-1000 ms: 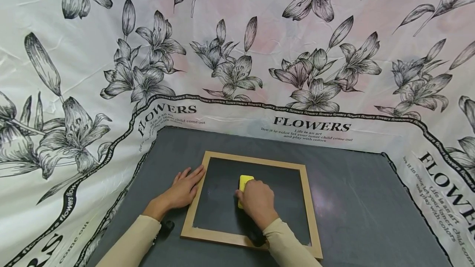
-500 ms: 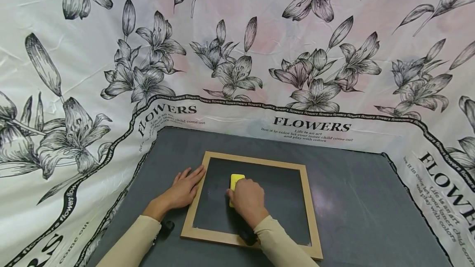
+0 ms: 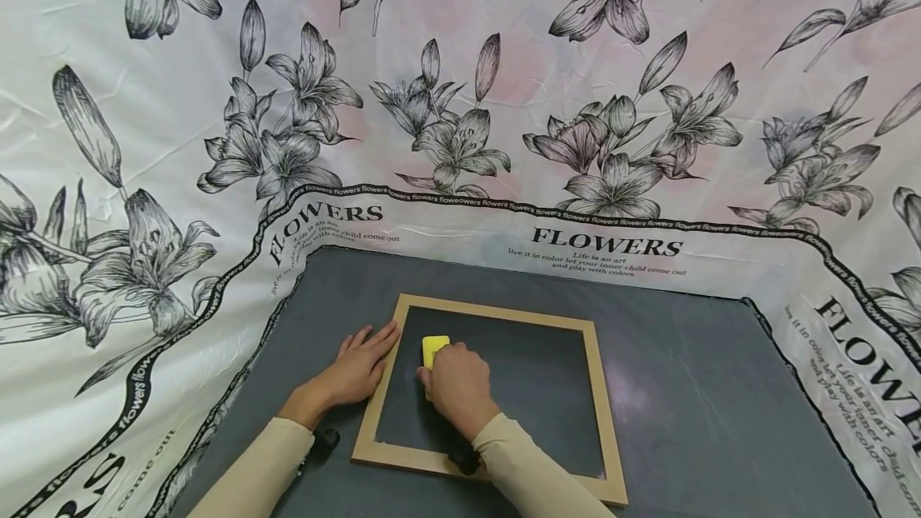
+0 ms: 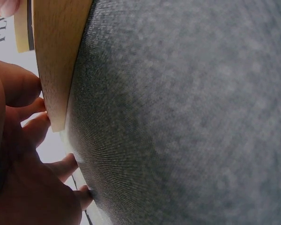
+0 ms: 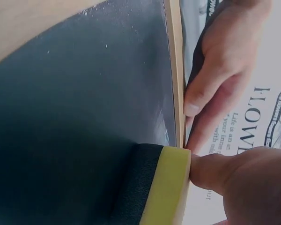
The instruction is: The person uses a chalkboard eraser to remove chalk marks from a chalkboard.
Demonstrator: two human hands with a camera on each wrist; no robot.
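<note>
A small chalkboard [image 3: 532, 390] in a pale wooden frame lies flat on the grey-covered table. My right hand [image 3: 460, 387] grips a yellow eraser [image 3: 435, 347], whose dark felt side is down on the board's left part. In the right wrist view the eraser [image 5: 167, 187] shows its yellow body and black felt, with the thumb against its side. My left hand [image 3: 352, 370] rests at the frame's left edge, fingers stretched out. The left wrist view has its fingertips [image 4: 33, 84] touching the wooden edge [image 4: 61, 61].
White cloth [image 3: 460, 142] printed with black flowers and lettering surrounds the table on its far side and both sides. Grey table cover [image 3: 705, 406] extends right of the board. White specks [image 5: 106, 46] dot the board's surface near the frame.
My right hand has slid the eraser leftward across the board, from near its middle toward the left side of the frame. The left hand and the board keep their places.
</note>
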